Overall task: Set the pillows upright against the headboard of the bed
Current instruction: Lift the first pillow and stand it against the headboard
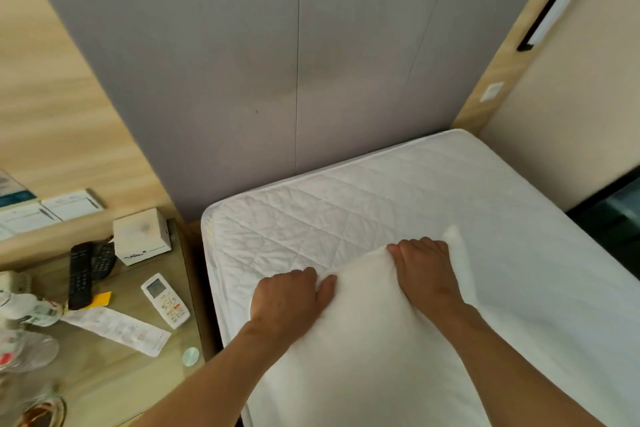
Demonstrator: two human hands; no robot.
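A white pillow is held over the near part of the bed, its top edge facing the grey padded headboard. My left hand grips the pillow's top edge at its left side. My right hand grips the same edge further right. The pillow's far right corner sticks up past my right hand. The quilted white mattress lies bare between the pillow and the headboard. No other pillow is in view.
A wooden bedside table stands to the left, holding a white remote, black remotes, a white box, a paper receipt and glassware. A beige wall borders the bed's right side.
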